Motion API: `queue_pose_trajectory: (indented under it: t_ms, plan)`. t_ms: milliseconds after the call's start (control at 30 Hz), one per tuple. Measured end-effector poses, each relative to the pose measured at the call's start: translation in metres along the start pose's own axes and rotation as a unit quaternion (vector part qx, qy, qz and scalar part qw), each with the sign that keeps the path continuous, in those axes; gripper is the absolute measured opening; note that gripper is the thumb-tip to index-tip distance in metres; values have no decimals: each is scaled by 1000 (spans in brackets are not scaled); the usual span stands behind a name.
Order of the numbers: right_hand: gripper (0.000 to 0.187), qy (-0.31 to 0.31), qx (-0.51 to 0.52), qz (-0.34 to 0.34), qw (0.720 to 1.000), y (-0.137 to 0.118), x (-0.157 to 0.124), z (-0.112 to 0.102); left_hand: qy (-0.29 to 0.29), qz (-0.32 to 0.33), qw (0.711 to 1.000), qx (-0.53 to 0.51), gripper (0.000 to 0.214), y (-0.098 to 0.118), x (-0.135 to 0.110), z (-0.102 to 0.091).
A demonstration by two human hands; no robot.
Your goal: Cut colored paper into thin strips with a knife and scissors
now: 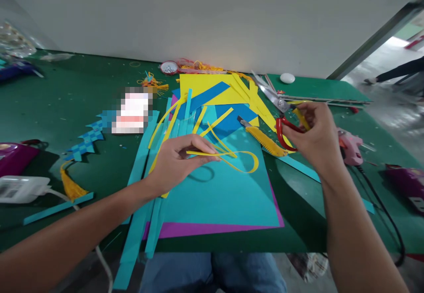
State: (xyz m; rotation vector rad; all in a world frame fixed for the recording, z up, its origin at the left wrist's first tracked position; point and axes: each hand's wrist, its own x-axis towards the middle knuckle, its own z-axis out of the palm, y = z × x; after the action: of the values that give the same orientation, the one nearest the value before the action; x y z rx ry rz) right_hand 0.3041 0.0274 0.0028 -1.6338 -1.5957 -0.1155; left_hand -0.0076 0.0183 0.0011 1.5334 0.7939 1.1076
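Left hand [177, 160] pinching looped yellow paper strip [232, 156] above teal sheet [218, 191]. Right hand [314, 136] gripping red-handled scissors [281, 112], blades raised, clear of strip. Likely trimming step; next move calls for bringing blades to strip end, holding loop steady.

No legible text anywhere; label on the white adapter [20, 189] too blurred.

I'm getting one view only, head-worn, looking forward and down over the green table [66, 107] from the seated edge. It's sitting close, so both forearms are running in from the bottom corners. It's facing the white wall [212, 15], with a doorway showing far right.
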Motion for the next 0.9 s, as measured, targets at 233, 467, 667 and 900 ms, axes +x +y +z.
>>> queue_pose_trajectory:
  t_ms: [233, 467, 667, 900]
  plan:
    - [51, -67, 64, -149, 984, -46, -15, -9, 27, -5, 999, 15, 12, 1, 1, 0]
    - [55, -67, 53, -346, 934, -41, -15, -9, 59, 29, 996, 57, 10, -3, 1, -5]
    - [51, -56, 31, -399, 915, -40, -16, -7, 57, 104, 991, 60, 9, -3, 6, -9]
    - [43, -49, 0, -421, 906, -43, -17, -5, 31, 161, 986, 17, 15, -10, 8, -10]
